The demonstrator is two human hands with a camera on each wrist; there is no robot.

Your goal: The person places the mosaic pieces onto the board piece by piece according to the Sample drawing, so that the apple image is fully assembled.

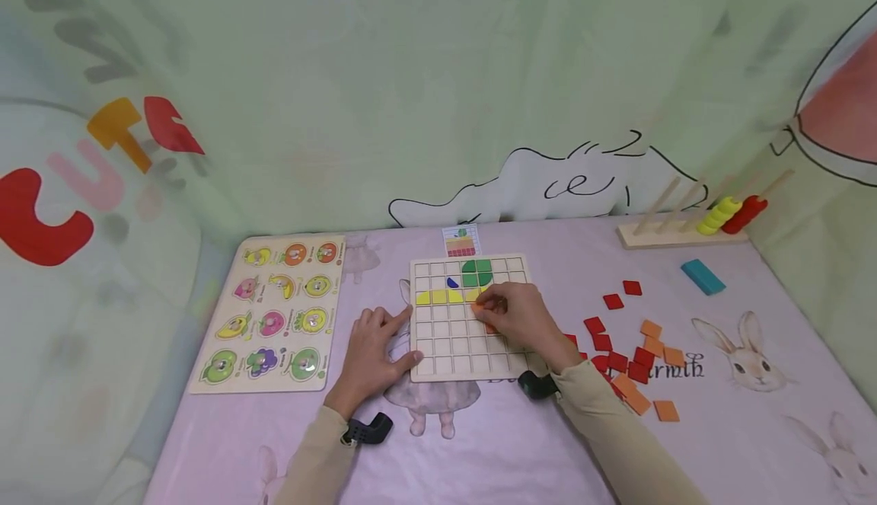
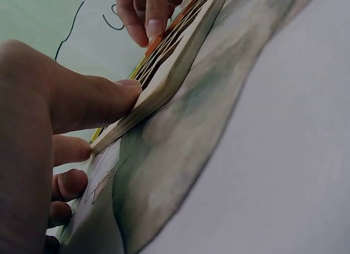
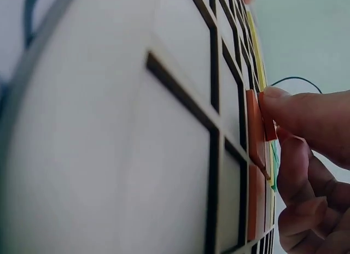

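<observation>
A wooden grid board (image 1: 438,368) lies on the table, with green tiles (image 1: 477,273), a small blue piece (image 1: 453,282) and a yellow row (image 1: 438,297) in its cells. My right hand (image 1: 517,314) is over the board's right half and pinches an orange square tile (image 3: 266,117) between thumb and finger. Other orange tiles (image 3: 252,128) sit in the cells just beneath it. At the board's left edge my left hand (image 1: 375,353) rests; its thumb (image 2: 117,98) lies on the rim and the index finger touches the side. The hand hides part of the right columns.
Loose red tiles (image 1: 617,361) and orange tiles (image 1: 666,411) are scattered right of the board. A pattern card (image 1: 461,241) lies behind it. Further right are a teal block (image 1: 703,277) and a peg stand (image 1: 685,237) with beads. A fruit puzzle board (image 1: 267,314) is on the left.
</observation>
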